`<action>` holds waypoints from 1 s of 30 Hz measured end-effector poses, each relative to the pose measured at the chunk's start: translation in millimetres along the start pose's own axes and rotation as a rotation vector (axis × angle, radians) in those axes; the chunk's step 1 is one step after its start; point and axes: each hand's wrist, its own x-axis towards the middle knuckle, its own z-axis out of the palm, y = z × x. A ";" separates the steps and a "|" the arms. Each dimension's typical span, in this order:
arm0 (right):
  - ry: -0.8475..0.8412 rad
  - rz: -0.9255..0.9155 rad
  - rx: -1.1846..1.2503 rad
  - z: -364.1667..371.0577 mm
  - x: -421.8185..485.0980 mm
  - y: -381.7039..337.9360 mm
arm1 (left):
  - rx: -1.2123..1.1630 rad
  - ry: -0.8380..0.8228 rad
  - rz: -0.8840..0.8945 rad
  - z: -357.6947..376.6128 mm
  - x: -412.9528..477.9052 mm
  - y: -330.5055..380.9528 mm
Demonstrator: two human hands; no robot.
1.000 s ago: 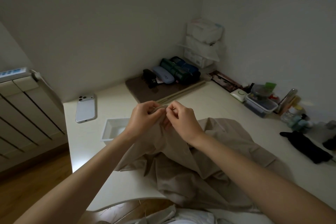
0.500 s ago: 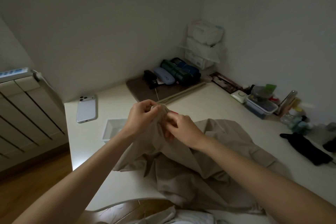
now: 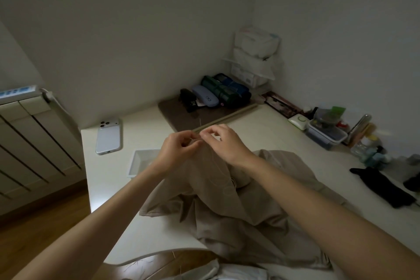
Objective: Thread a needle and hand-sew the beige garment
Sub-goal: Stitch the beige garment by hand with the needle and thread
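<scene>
At nine o'clock a white ribbed panel radiator [image 3: 29,143] stands against the wall above a strip of brown wooden floor [image 3: 34,234]. Just right of it, at ten o'clock on the pale white tabletop [image 3: 141,234], a white smartphone [image 3: 108,137] lies face down with its camera cluster toward the wall. Nearer the centre sits a small white rectangular plastic tray [image 3: 142,162], partly covered by the left forearm. The left hand [image 3: 175,153] is raised above the table at the centre, its thumb and forefinger pressed together on a lifted peak of the crumpled beige fabric garment [image 3: 227,207], which drapes from there down to six o'clock and spreads toward four o'clock. The right hand [image 3: 225,144] meets it fingertip to fingertip, its thumb and forefinger closed as if pinching something fine at the fabric's peak; whether that is a needle cannot be told, though a thin pale thread [image 3: 200,121] rises just above the fingers. At twelve o'clock a brown mat [image 3: 179,118] carries dark folded pouches and a pale blue glasses case [image 3: 205,98]. At one o'clock white packets [image 3: 256,43] are stacked in the corner. At two o'clock stands a clear plastic box of small items [image 3: 326,135], and at three o'clock a black cloth [image 3: 381,186] lies flat.
</scene>
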 end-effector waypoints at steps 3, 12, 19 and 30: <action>-0.007 -0.010 0.137 1.2 3.9 -6.9 | 0.023 -0.051 0.042 1.0 -0.2 -1.5; 0.090 0.065 0.426 -22.0 25.7 -9.1 | 0.316 -0.227 -0.013 3.3 -5.8 -21.3; 0.114 0.048 0.422 -37.0 35.3 -9.3 | 0.100 -0.285 -0.141 0.4 4.2 -10.9; 0.173 0.132 0.321 -36.0 44.5 9.3 | -0.458 -0.239 -0.061 -10.8 12.8 36.7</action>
